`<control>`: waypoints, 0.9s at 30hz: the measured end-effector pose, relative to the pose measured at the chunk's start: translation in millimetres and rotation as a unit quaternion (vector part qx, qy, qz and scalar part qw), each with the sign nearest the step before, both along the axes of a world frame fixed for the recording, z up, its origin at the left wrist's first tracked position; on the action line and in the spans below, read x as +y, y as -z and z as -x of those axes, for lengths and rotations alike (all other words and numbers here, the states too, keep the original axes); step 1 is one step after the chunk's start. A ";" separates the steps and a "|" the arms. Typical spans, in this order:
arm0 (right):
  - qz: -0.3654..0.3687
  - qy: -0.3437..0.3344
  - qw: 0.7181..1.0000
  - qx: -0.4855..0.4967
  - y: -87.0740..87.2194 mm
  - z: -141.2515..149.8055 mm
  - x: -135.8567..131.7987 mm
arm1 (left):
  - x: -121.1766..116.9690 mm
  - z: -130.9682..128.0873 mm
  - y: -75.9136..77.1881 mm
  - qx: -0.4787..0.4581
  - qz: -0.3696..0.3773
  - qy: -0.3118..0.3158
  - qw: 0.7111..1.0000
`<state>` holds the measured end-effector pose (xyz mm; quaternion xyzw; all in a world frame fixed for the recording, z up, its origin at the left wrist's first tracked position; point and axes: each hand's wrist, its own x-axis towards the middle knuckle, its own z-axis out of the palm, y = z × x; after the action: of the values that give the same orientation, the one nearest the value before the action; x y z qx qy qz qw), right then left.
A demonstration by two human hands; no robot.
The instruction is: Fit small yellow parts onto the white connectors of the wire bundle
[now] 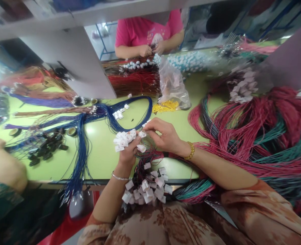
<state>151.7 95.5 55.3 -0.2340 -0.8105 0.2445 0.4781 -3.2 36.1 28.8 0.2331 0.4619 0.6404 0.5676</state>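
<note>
My left hand point(129, 150) is closed around a bunch of white plastic connectors point(123, 139), their faces turned up. My right hand point(164, 136) pinches at a white connector point(142, 134) beside the left fingertips; what lies between its thumb and finger is too small to make out. Below the hands, at the table's front edge, hangs a cluster of white connectors point(150, 187) on dark and red wires. Just beyond the hands lie a loop of blue wires point(146, 117) and a few loose white connectors point(120, 113).
A heap of red, green and black wires point(244, 136) covers the right side. Yellow small parts point(165, 106) lie by a clear plastic bag point(173, 83). Black connectors point(45, 146) and blue wires point(80, 146) are at left. Someone in a pink shirt point(150, 32) works opposite; another person's arm point(6, 166) shows at left.
</note>
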 end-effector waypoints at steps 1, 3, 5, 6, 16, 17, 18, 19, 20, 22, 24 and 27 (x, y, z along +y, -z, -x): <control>0.001 0.008 1.000 0.004 0.3 0.3 -0.8 | 0.0 0.0 0.1 0.000 0.001 -0.001 1.000; 0.011 0.018 1.000 -0.001 0.9 1.2 -2.4 | 0.1 0.1 0.1 -0.003 0.003 -0.003 1.000; 0.025 0.021 0.999 -0.023 2.0 2.0 -3.1 | 0.3 0.3 0.3 -0.004 0.006 -0.002 1.000; 0.029 0.024 0.999 -0.036 2.8 2.4 -3.1 | 0.4 0.4 0.5 -0.003 0.008 -0.003 1.000; -0.030 0.032 0.987 -0.152 12.9 6.1 -10.4 | 0.2 -1.5 9.4 -0.007 0.025 -0.056 0.998; -0.023 0.036 0.987 -0.157 15.2 8.3 -13.0 | 0.9 -1.8 10.8 -0.010 0.022 -0.060 0.998; -0.017 0.041 0.986 -0.160 17.8 11.0 -15.6 | 1.6 -2.0 12.2 -0.012 0.018 -0.065 0.998; -0.012 0.043 0.986 -0.162 20.8 14.1 -17.8 | 2.4 -2.0 13.5 -0.013 0.012 -0.069 0.997; -0.008 0.045 0.986 -0.162 23.9 17.5 -19.7 | 3.2 -1.7 14.7 -0.012 0.006 -0.072 0.997; 0.000 0.043 0.986 -0.162 29.6 23.9 -22.2 | 4.7 -0.2 16.4 -0.003 -0.006 -0.077 0.997; 0.013 0.034 0.986 -0.163 33.2 28.3 -22.6 | 5.6 1.9 17.1 0.007 -0.010 -0.073 0.997; 0.053 0.036 0.987 -0.148 32.9 27.1 -15.0 | 5.5 3.6 16.0 0.034 -0.008 -0.054 0.998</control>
<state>124.6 80.5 22.4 -0.3220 -0.8489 0.2326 0.3486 -6.7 41.6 12.8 0.2337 0.4879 0.6655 0.5143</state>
